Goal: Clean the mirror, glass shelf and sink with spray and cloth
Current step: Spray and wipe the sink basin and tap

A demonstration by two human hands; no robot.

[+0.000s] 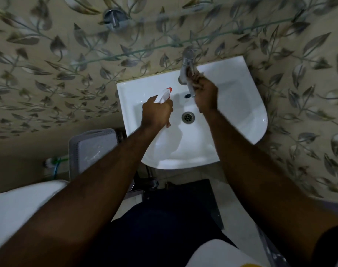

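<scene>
A white sink (241, 97) hangs on the leaf-patterned wall, its drain (188, 117) in the middle of the basin. My left hand (156, 113) grips a white spray bottle with a red nozzle (164, 94) over the basin's left side. My right hand (204, 93) holds a brownish cloth (195, 78), blurred, against the chrome tap (187, 64). Above the sink, the glass shelf (145, 50) shows as a thin greenish edge running across the wall. The mirror is out of view.
A chrome wall fitting (113, 17) sits above the shelf at the upper left. A grey perforated basket (93, 149) stands left of the sink, with a white toilet tank (19, 207) at the lower left. A dark mat (195, 191) lies on the floor below.
</scene>
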